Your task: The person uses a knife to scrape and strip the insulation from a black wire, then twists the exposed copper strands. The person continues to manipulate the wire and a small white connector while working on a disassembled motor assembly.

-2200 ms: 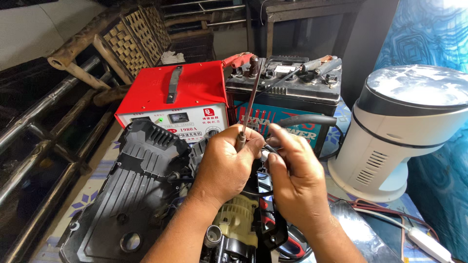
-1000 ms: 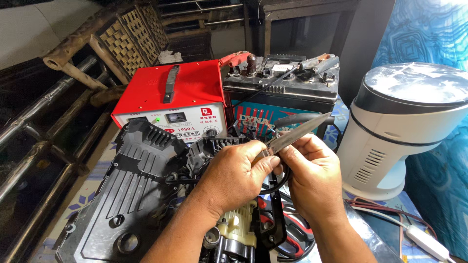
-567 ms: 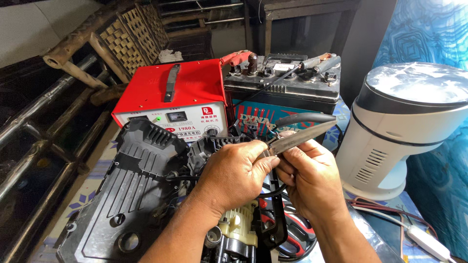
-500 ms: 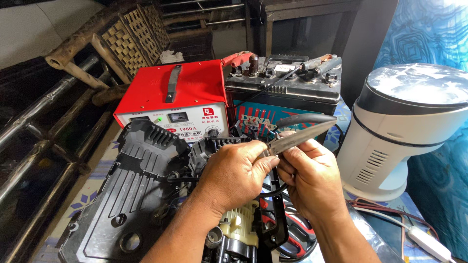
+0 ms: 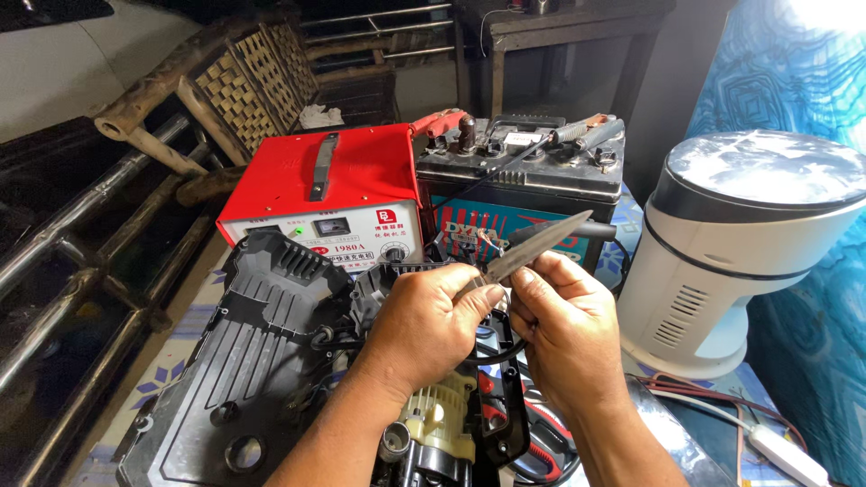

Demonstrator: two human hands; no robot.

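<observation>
I see my left hand (image 5: pixel 424 320) clenched on a metal blade (image 5: pixel 532 251), right hand (image 5: pixel 564 329) pinching a black wire (image 5: pixel 492 353) beneath; a slip risks cutting my fingers.

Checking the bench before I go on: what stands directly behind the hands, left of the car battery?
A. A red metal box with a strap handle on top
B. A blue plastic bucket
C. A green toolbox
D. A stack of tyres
A: the red metal box with its dark strap handle stands beside the car battery, behind the left hand and right hand.
</observation>
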